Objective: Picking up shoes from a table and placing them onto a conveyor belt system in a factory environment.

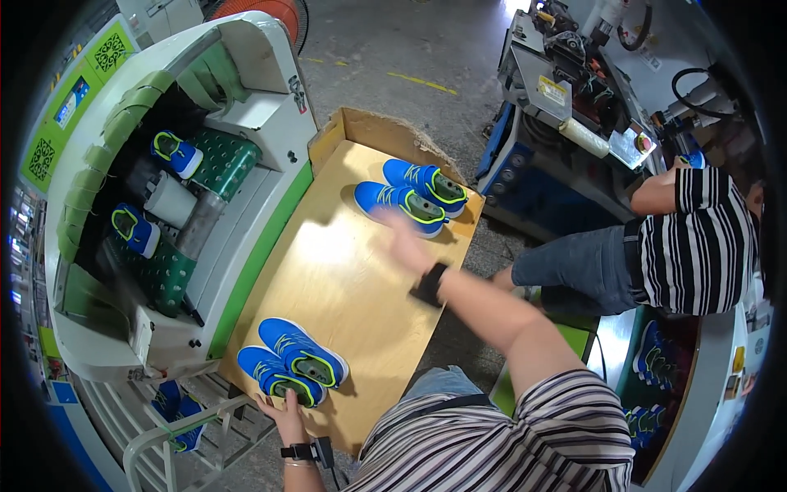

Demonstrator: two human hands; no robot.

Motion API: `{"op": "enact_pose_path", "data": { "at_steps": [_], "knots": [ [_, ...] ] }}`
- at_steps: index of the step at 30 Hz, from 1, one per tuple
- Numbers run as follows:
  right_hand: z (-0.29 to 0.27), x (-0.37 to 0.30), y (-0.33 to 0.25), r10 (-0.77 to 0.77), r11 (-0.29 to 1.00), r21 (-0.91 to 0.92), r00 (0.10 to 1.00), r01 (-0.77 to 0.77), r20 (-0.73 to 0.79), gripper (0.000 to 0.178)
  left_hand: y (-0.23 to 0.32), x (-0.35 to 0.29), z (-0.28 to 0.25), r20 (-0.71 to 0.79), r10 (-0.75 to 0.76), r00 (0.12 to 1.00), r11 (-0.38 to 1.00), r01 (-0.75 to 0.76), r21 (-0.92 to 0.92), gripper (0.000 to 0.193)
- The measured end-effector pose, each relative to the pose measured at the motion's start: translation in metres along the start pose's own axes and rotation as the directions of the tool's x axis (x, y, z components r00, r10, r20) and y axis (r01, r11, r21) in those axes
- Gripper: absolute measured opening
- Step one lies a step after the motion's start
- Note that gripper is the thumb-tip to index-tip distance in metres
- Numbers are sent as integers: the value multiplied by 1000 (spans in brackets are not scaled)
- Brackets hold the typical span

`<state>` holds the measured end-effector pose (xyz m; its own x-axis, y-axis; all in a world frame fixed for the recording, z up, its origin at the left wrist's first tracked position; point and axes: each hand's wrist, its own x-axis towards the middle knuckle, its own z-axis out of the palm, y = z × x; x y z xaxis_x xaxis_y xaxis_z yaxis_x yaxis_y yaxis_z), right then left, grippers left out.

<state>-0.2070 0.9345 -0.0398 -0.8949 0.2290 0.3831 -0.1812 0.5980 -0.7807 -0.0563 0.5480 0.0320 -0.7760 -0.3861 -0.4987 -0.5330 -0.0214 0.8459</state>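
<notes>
A pair of blue sneakers with lime-green collar trim lies at the near left of the wooden tabletop. My left hand (287, 416) is at the heel of the nearer sneaker (264, 369), thumb against its back and fingers round its side. The other sneaker (287, 338) of that pair rests against it. My right hand (403, 242), smeared by motion, is over the table beside a second pair. Of that pair, the closer sneaker (381, 197) is just beyond my fingers, and its mate (407, 174) lies behind it. Dark inserts show inside the shoes.
A white-and-green machine (266, 238) stands left, with single blue sneakers (182, 157) (141, 234) on its green perforated conveyor (225, 164). Cardboard (393, 135) edges the table's far end. A co-worker in a striped shirt (697, 246) stands right by another machine (533, 86). A metal rack (143, 447) holds shoes.
</notes>
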Motion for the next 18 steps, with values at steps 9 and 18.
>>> {"op": "enact_pose_path", "data": {
  "at_steps": [9,18],
  "knots": [
    [-110,46,101,496,833,-294,868,-468,24,60,-41,0,-37,81,503,861,753,-482,449,86],
    [-26,-34,-19,258,953,-209,947,-219,189,45,13,5,91,393,624,675,723,-689,36,70]
  ]
}}
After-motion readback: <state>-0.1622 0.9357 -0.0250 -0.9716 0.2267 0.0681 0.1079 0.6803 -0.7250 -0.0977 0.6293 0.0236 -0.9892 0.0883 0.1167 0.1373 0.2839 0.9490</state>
